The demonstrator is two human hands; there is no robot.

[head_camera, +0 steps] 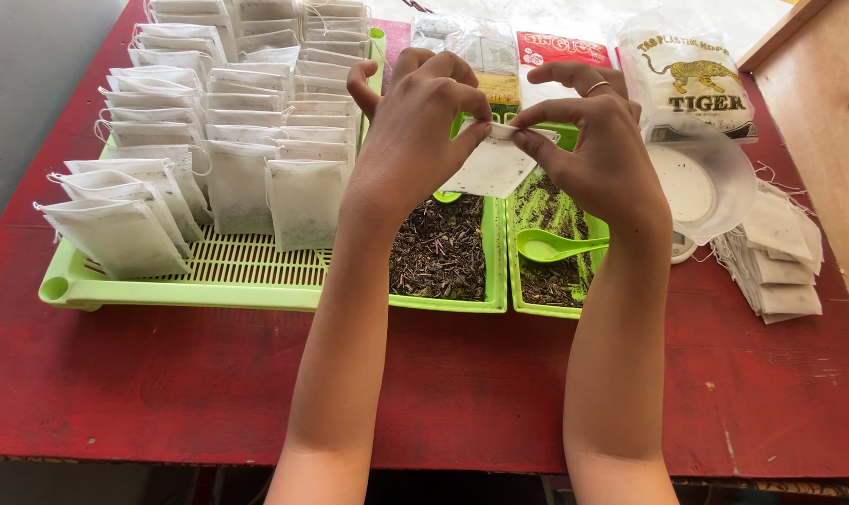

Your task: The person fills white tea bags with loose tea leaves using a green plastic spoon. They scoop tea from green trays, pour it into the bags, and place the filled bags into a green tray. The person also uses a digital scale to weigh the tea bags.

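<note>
bright even daylight, soft shadows, sharp focus.

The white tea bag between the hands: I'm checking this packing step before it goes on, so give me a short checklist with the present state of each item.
1. Bag held by both hands: ok. The left hand and right hand each pinch the top edge of the white tea bag.
2. Bag over the trays, not the red table: ok. It hangs above the tray of loose tea.
3. Bag filled: cannot tell, its inside is hidden.
4. Scoop within reach: ok. The green spoon lies in the right-hand tray.
5. Room for finished bags: ok. The slatted green tray shows bare slats in front of the filled bags.
6. Spare bags on hand: ok. A stack of empty bags lies at right.
</note>
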